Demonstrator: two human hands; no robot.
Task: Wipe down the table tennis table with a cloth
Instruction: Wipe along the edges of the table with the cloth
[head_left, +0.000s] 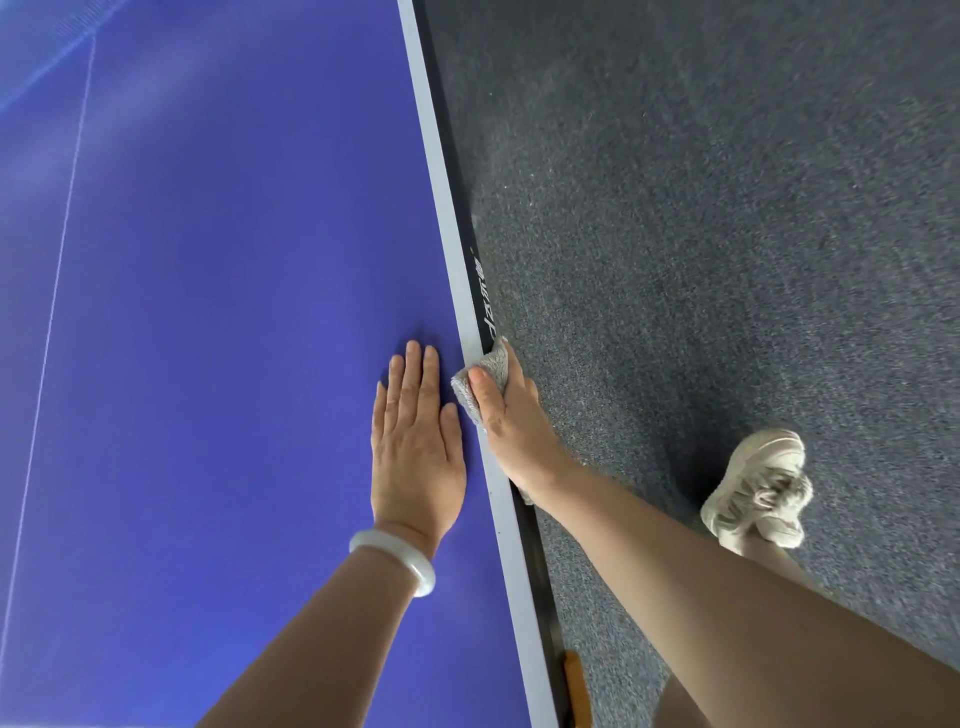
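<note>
Cloth (467, 391) gripped by right hand (514, 426) on table edge (441, 171) near unreadable white lettering (485, 306); left hand's (415, 452) fingers (413, 374) pressed together.

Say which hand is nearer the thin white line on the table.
Left. The left hand lies flat on the blue top, between the line and the edge; the right hand grips the cloth at that edge, farther off.

white lettering on dark table edge (483, 306), running sideways, blurred, lower end covered by cloth (485, 371), not readable
</note>
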